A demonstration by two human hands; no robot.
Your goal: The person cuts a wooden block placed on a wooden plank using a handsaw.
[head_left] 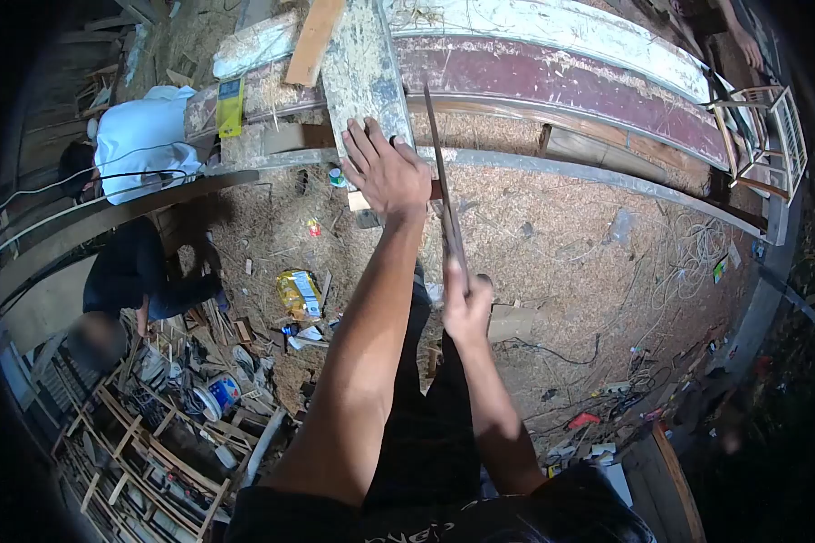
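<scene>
handsaw in right hand, left hand on board

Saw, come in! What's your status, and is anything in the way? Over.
Right hand gripping saw. Left hand flat on pale board. Possible snag: left hand close to saw.

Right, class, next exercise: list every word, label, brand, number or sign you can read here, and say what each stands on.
No text can be read with certainty.
Black cloth shirt: pale lettering near the bottom edge, unclear.
Crumpled yellow plastic bag: pale label, too blurred.
Flat yellow rectangular item: any print too small.
Round blue-and-white tub: any print too small.
</scene>
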